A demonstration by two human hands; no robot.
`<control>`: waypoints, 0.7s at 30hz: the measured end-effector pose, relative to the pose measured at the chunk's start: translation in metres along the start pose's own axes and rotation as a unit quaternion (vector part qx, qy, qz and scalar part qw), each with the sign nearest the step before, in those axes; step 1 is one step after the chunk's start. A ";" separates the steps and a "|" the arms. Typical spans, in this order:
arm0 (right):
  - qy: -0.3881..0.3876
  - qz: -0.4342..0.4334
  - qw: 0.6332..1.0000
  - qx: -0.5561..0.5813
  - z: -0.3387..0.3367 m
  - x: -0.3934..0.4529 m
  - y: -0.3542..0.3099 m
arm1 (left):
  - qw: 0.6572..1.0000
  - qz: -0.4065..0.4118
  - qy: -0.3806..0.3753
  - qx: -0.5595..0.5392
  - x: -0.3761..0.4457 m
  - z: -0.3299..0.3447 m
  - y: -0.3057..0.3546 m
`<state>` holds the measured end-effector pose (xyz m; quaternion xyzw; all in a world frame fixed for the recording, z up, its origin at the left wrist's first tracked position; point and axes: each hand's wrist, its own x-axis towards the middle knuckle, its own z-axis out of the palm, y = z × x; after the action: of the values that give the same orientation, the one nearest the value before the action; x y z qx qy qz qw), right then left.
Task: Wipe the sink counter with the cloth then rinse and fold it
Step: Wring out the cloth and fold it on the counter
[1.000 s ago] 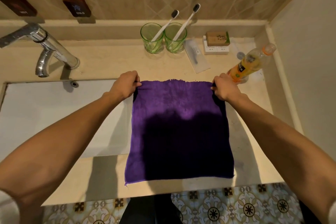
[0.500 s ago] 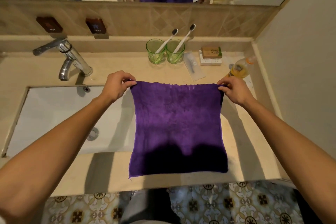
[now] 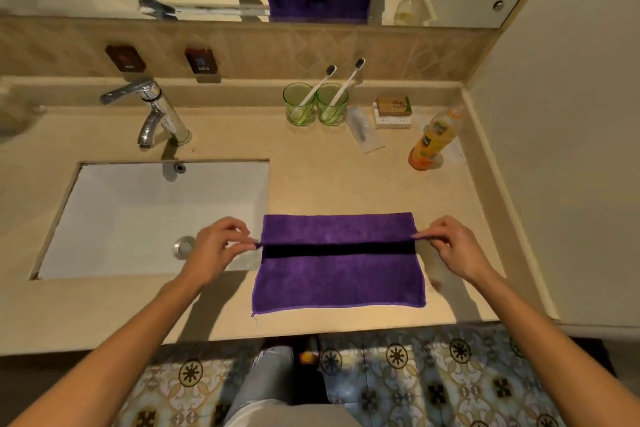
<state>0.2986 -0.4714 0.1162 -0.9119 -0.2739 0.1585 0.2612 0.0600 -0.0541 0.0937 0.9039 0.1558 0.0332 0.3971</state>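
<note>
The purple cloth [image 3: 337, 282] lies on the beige counter [image 3: 311, 184] to the right of the white sink [image 3: 138, 211]. Its far half is lifted and folded back toward me, with the raised edge hanging above the lower half and a dark gap beneath it. My left hand [image 3: 218, 246] pinches the left corner of that raised edge. My right hand [image 3: 450, 246] pinches the right corner. The cloth's near edge lies flat close to the counter's front edge.
A chrome tap [image 3: 156, 114] stands behind the sink. At the back right are two green glasses [image 3: 315, 104] with toothbrushes, a wrapped sachet [image 3: 363, 128], small boxes [image 3: 393, 111] and an orange drink bottle [image 3: 431, 139]. A wall bounds the right side; the mirror is above.
Both hands have brought the cloth's far edge from the back of the counter toward me, folding the cloth over itself. The view has pulled back and tilted up.
</note>
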 end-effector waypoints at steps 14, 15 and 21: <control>-0.010 0.003 0.998 -0.070 0.062 -0.088 0.026 | 0.980 0.100 0.006 0.170 -0.087 0.044 -0.008; -0.012 0.008 0.997 -0.070 0.063 -0.090 0.024 | 0.979 0.099 0.012 0.179 -0.089 0.046 -0.009; -0.063 -0.003 0.986 -0.152 0.069 -0.099 0.027 | 0.975 0.065 -0.029 0.212 -0.101 0.067 -0.030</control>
<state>0.2004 -0.5217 0.0594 -0.9286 -0.3130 0.1710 0.1021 -0.0312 -0.1132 0.0325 0.9763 0.0887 -0.0014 0.1976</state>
